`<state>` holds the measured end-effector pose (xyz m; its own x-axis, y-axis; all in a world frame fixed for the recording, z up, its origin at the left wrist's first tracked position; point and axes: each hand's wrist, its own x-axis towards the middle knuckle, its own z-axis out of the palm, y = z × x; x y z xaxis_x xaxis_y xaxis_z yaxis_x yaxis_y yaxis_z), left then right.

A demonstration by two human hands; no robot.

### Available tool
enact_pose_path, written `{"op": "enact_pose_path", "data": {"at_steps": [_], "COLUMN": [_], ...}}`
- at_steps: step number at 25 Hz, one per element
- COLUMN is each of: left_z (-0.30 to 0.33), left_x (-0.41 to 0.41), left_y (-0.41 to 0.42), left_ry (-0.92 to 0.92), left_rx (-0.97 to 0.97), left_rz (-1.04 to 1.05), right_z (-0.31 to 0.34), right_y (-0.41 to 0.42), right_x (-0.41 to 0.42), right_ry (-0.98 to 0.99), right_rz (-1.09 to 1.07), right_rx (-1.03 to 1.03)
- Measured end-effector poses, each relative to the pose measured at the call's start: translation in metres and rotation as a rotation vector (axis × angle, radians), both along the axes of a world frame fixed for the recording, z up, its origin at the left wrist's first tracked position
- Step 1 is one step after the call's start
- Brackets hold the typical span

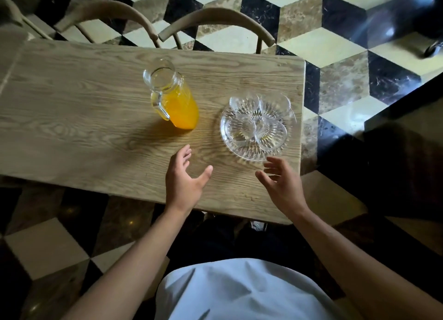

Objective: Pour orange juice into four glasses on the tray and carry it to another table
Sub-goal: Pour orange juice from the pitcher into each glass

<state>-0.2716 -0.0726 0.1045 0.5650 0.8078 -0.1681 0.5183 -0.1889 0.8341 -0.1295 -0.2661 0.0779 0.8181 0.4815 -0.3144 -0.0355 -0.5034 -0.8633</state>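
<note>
Glass tray (242, 151) with four glasses (257, 118) near bench (72, 118) right edge, juice jug (172, 99) centre frame, left hand (184, 178) and right hand (280, 183) grips open, empty, lower centre.

A pale wooden table (96, 132) stands on a cube-patterned marble floor (335, 55) of black, cream and brown; two curved-back chairs (215, 19) sit at its far side, a dark table (407, 132) to its right.
</note>
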Motion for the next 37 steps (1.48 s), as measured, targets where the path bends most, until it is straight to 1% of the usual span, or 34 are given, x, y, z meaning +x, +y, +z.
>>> {"op": "enact_pose_path", "data": {"at_steps": [3,8,13,16,18,20,22,25,28,32,37], "left_z": [0.002,0.0,-0.004,-0.013,-0.018,-0.022,-0.025,-0.033,-0.038,-0.037,-0.045], "left_x": [-0.018,-0.035,-0.029,-0.018,-0.004,0.015,0.037,0.066,0.086,0.101,0.105], "left_y": [0.013,0.054,0.111,0.153,0.175,0.202,0.225,0.252,0.264,0.275,0.287], "left_ry": [0.004,-0.007,0.001,0.0,0.032,0.047,0.023,0.029,0.036,0.043,0.061], "left_rx": [0.016,0.027,-0.04,-0.085,-0.112,-0.151,-0.193,-0.189,-0.196,-0.204,-0.183], "left_rz": [0.045,0.103,0.059,-0.016,-0.086,-0.163,-0.277,-0.507,-0.667,-0.803,-0.884], "right_z": [0.002,0.013,0.027,0.035,0.037,0.037,0.039,0.041,0.039,0.036,0.028], "right_y": [0.028,0.102,0.175,0.207,0.221,0.234,0.243,0.25,0.255,0.258,0.259], "right_x": [-0.009,-0.01,-0.008,-0.011,-0.015,-0.018,-0.021,-0.024,-0.027,-0.028,-0.031], "right_ry": [-0.008,-0.084,-0.123,-0.18,-0.203,-0.175,-0.15,-0.079,-0.008,-0.007,-0.021], "right_rz": [0.088,0.167,0.151,0.177,0.198,0.161,0.101,0.013,-0.013,-0.044,-0.064], "right_rx": [0.034,0.094,0.145,0.195,0.25,0.288,0.296,0.326,0.365,0.398,0.441]}}
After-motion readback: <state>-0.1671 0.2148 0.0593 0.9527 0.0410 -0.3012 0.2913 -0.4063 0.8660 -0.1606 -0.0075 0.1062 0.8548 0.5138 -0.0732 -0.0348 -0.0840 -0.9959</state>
